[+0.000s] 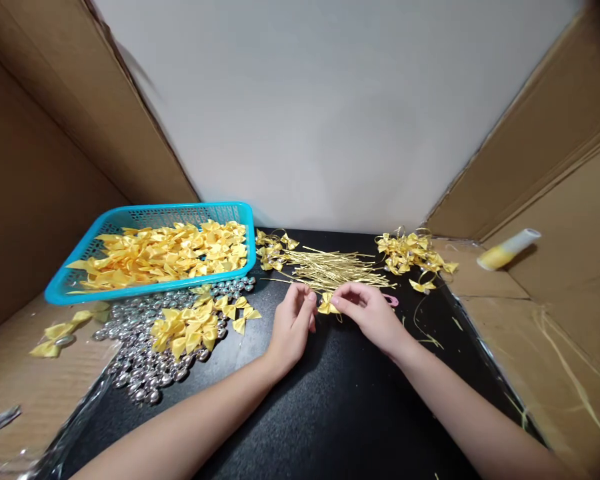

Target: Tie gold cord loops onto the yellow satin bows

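Observation:
My right hand (373, 315) pinches the right side of a small yellow ribbon bow (327, 306) between thumb and fingers, just above the black tabletop (300, 413). A thin strand hangs below that bow. To its left, my left hand (291, 327) has its fingertips pressed together in a pinch; what they grip, if anything, is too small to make out. Right behind both hands lies a loose pile of gold cord pieces (335, 268). Part of a pink scissor-like loop (391, 301) shows beside my right hand.
A blue basket (155, 291) of yellow bows stands at the left. Before it lie silver beads (135, 373) and a heap of loose bows (187, 330). Bows with cord loops (410, 252) are piled back right. A tube (509, 249) leans near the cardboard wall (570, 180).

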Tool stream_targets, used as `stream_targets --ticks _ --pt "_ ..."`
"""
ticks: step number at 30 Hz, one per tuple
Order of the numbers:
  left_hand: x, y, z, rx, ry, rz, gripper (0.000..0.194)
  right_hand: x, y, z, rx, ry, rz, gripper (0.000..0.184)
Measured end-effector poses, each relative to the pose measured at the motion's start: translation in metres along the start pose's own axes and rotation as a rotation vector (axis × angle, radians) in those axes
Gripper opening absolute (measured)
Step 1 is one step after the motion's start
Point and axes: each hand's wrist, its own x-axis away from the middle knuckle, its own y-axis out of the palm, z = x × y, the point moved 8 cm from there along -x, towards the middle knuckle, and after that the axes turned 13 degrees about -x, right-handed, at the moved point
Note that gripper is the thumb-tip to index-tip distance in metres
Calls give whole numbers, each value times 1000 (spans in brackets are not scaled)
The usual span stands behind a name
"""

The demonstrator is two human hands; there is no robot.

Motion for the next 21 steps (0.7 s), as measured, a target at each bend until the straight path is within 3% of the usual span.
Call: stream_targets --ticks 5,13,21 --pt "8 19 -5 259 -149 -169 37 5 1 -2 -94 -15 60 12" --pt "6 24 -9 502 -289 -205 44 6 0 -13 69 -133 5 10" --pt "3 21 -13 507 -264 -154 45 0 -18 -7 -361 107 -32 13"
